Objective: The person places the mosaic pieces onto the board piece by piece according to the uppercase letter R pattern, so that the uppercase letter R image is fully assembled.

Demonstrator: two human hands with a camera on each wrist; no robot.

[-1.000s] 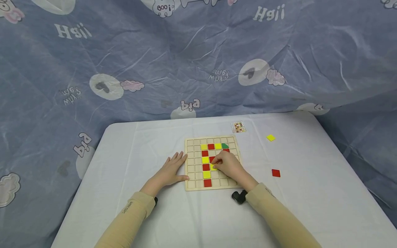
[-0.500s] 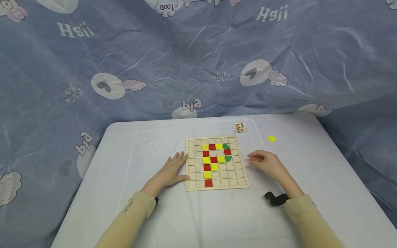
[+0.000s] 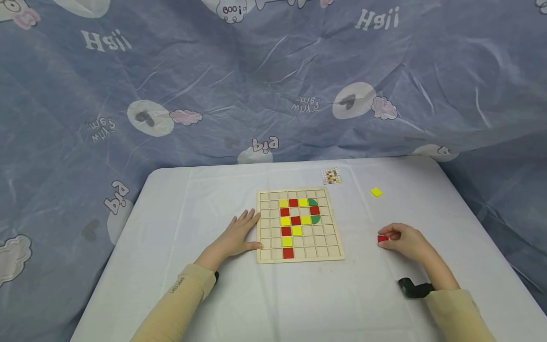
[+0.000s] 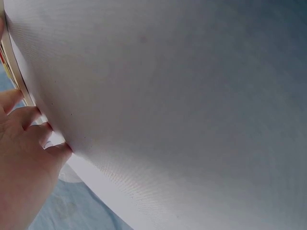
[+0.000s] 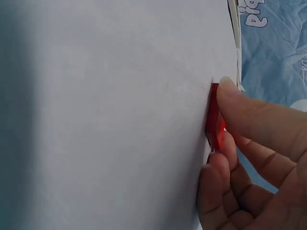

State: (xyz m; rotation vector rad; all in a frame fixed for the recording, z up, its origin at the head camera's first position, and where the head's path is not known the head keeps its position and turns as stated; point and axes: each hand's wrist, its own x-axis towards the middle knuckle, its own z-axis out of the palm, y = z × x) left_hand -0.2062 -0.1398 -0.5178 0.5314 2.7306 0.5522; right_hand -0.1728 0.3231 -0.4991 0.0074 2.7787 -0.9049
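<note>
My right hand point(image 3: 403, 242) pinches a red square tile point(image 3: 382, 239) at the table's right; in the right wrist view the thumb and fingers hold the tile point(image 5: 214, 112) by its edges, close to the cloth. With fingers spread, my left hand point(image 3: 232, 237) rests against the left edge of a wooden grid board point(image 3: 307, 247). The left wrist view shows the left hand point(image 4: 29, 148) with its fingertips along the board's side. On the board, red and yellow squares and two green rounded pieces point(image 3: 313, 202) fill several cells. A yellow tile point(image 3: 376, 192) lies farther back on the right.
Behind the board lies a small card point(image 3: 331, 175) printed with a coloured grid. The table wears a white cloth point(image 3: 205, 190), and a blue patterned curtain point(image 3: 239, 71) hangs past its far edge. A black wrist device point(image 3: 414, 288) sits under the right forearm.
My right hand has left the yellow tile on the board, moved right across the table, and taken hold of the loose red tile. The left hand has stayed at the board's edge.
</note>
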